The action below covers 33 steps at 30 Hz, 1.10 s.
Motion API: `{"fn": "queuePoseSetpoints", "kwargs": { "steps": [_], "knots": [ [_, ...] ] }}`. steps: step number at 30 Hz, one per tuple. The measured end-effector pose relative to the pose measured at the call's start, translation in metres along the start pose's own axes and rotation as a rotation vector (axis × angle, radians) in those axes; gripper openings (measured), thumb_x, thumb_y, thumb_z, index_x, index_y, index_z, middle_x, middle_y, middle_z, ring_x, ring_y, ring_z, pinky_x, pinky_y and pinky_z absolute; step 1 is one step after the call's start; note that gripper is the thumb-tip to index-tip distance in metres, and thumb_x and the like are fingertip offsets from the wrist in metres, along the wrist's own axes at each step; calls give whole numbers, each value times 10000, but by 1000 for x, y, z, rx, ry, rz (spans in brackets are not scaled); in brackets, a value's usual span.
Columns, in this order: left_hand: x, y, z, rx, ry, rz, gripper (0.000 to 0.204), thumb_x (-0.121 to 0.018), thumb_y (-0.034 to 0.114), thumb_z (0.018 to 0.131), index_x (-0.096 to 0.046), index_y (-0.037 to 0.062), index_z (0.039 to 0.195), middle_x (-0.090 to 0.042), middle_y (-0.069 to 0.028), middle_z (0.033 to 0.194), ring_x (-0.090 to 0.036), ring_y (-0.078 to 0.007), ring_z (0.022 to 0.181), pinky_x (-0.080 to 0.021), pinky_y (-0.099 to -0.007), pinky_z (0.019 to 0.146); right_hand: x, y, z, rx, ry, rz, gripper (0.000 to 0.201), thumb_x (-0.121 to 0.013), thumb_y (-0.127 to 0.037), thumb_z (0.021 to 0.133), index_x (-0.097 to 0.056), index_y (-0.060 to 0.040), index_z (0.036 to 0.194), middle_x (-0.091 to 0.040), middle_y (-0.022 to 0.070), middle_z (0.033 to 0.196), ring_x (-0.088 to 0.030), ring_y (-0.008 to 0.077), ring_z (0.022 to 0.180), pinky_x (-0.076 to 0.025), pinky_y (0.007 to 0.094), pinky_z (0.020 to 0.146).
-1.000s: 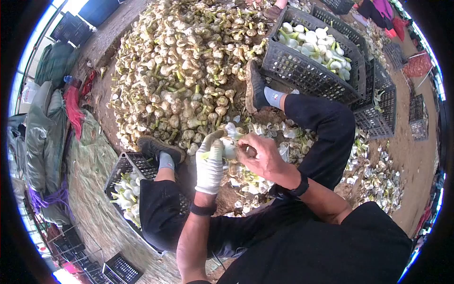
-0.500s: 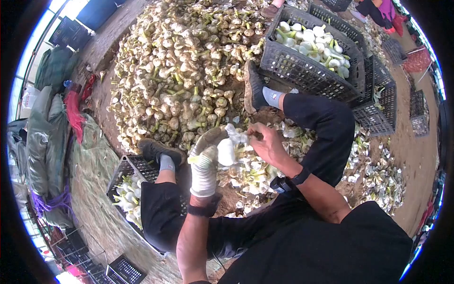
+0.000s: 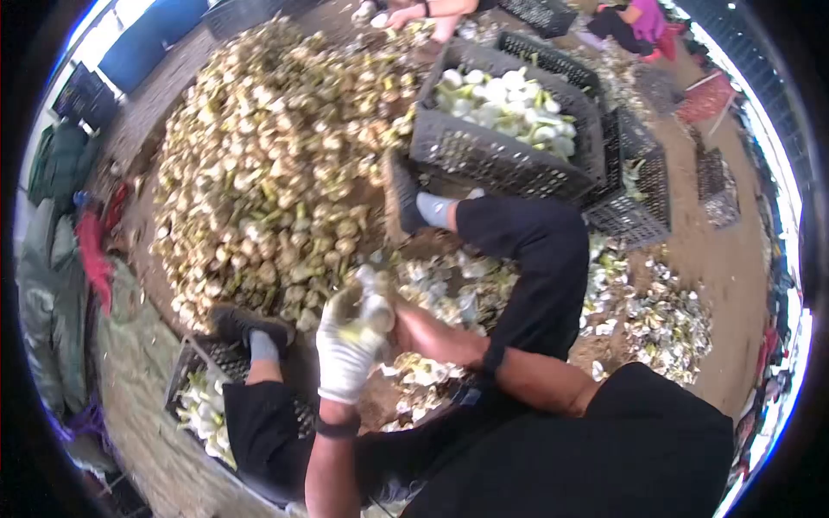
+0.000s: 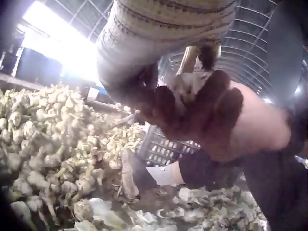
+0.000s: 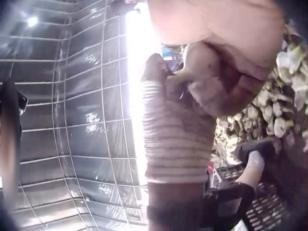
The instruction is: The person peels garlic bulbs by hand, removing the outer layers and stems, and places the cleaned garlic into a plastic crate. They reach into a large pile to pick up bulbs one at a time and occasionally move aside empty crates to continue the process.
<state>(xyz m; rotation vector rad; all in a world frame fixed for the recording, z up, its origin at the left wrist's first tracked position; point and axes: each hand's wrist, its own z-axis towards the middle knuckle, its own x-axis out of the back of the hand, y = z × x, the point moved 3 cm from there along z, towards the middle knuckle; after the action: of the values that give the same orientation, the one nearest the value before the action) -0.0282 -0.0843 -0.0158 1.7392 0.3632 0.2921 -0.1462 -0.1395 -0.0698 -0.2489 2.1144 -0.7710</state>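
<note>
A peeled white garlic bulb [image 3: 377,312] is held between both hands above the ground, in front of the person's body. My left hand [image 3: 343,350], in a white knitted glove with dirty fingers, grips it from the left. My bare right hand [image 3: 423,332] reaches in from the right, its fingers partly hidden behind the bulb. In the left wrist view, dirt-darkened fingers curl around the garlic [image 4: 185,84] below its stem. The right wrist view shows the right hand [image 5: 226,29] bent over against the striped glove [image 5: 175,139].
A large heap of unpeeled garlic [image 3: 259,190] lies ahead. Black crates [image 3: 509,160] with peeled bulbs stand front right; another crate [image 3: 203,414] is beside the left leg. Loose skins [image 3: 661,319] cover ground at right. Other people [image 3: 630,26] sit farther back.
My right hand moved away from the bulb with a bit of peel, then came back against it. The head view has turned, shifting the scene left.
</note>
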Motion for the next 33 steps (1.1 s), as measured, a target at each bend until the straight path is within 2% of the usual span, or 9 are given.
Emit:
{"fn": "queuePoseSetpoints", "kwargs": {
  "steps": [2,8,10,13,17,23,25,27,33],
  "knots": [
    [-13,-1,-7,-141,-44,118,784,-835,142,731,-421,-6,1380,-530,-109,1327,-512,-194,1204,-429,-320,1025,3,-17,-2,28,-67,111,606,-419,-638,951,-493,-81,1177,-638,70,1008,-635,146,874,-553,311,715],
    [-3,22,-17,0,-34,-152,761,-814,180,749,-442,-9,1386,-532,-123,1343,-545,-202,1174,-464,-321,969,99,-187,5,507,264,675,594,-495,-633,925,-595,-48,952,-592,11,730,-409,56,441,-296,201,390],
    [-2,33,-12,41,-45,-32,690,-797,263,766,-520,-43,1318,-627,-131,1231,-582,-179,1121,-437,-301,987,117,-218,19,654,343,201,512,-549,-558,938,-612,-50,940,-514,-43,636,-377,28,436,-283,212,390],
    [-10,34,-12,76,-216,87,605,-767,194,786,-543,-41,1297,-640,-160,1202,-598,-206,1121,-457,-321,977,117,-180,69,326,460,-892,415,-617,-381,904,-625,-19,1107,-619,44,727,-597,163,611,-474,314,570],
    [-13,14,-11,3,-319,367,565,-745,225,812,-557,-27,1280,-659,-214,1148,-638,-276,1091,-480,-338,944,118,-69,158,222,168,-1644,630,-661,-329,844,-498,25,1338,-652,255,1076,-625,373,1020,-473,473,885],
    [-1,18,0,40,-227,380,558,-725,309,822,-577,-16,1251,-646,-264,1096,-634,-379,1024,-492,-397,901,139,-13,283,114,413,-1422,548,-634,-338,843,-556,-28,1288,-657,228,1068,-618,408,961,-480,484,813],
    [3,18,0,-5,-182,393,547,-713,327,828,-580,13,1256,-647,-257,1062,-627,-397,1005,-496,-420,884,131,-15,286,230,527,-1463,326,-644,-307,830,-693,-35,1003,-673,221,857,-644,382,808,-483,472,720],
    [8,19,0,-48,-106,406,537,-708,338,830,-588,19,1245,-650,-240,1057,-633,-390,989,-499,-425,875,128,-21,281,325,519,-1266,238,-639,-217,806,-648,19,785,-628,136,660,-599,240,637,-461,422,608],
    [22,1,7,-14,305,327,669,-699,363,846,-471,19,1372,-605,-226,1235,-617,-352,1103,-497,-388,928,94,-69,181,341,250,-1105,182,-579,-161,873,-602,14,918,-551,5,710,-479,113,641,-400,321,565]
  ]
}}
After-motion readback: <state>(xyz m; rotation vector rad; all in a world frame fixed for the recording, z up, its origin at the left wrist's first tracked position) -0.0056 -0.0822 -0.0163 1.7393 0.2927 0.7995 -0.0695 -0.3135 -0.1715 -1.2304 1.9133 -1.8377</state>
